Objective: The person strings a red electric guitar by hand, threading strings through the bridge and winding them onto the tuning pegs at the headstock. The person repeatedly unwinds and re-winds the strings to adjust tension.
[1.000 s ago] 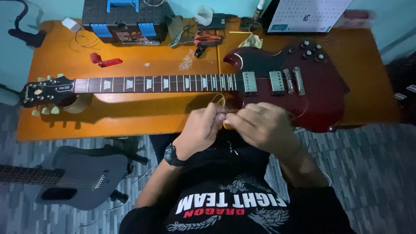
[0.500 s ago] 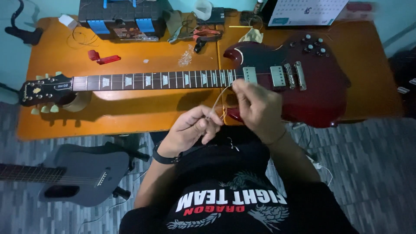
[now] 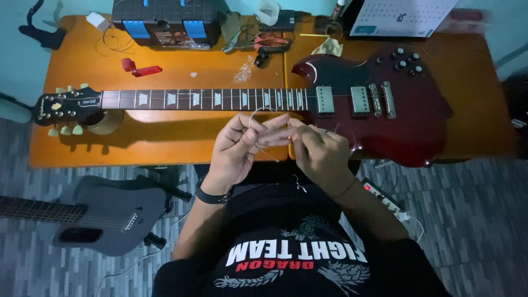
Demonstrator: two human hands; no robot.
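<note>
A thin coil of guitar string [image 3: 263, 118] is pinched between both hands just in front of the person's chest, at the near edge of an orange table [image 3: 165, 148]. The wire loops up in a small arc above the fingertips; its loose ends are too fine to follow.

The left hand [image 3: 237, 146] is raised with its palm turned inward, thumb and forefinger closed on the wire and the other fingers stretched toward the right hand. A dark wristwatch [image 3: 212, 195] sits on that wrist. The right hand [image 3: 322, 154] faces it, knuckles up, its fingers curled and pressed together over the same wire, fingertips touching those of the left hand. Both forearms angle in from the body to meet at the middle.

Just beyond the hands lies a dark red electric guitar [image 3: 379, 110], flat on the table. Its long axis runs left to right, with the body beyond the right hand and the neck reaching past the left hand to the headstock [image 3: 63, 104] far off to the left.

Farther beyond the hands, at the table's back edge, are a black and blue toolbox [image 3: 165, 19], a small red tool [image 3: 140, 69], pliers [image 3: 269, 44] and a calendar [image 3: 401, 14]. Below and left of the left hand, a grey guitar [image 3: 93, 220] rests on the floor. A power strip [image 3: 385, 198] lies near the right forearm.
</note>
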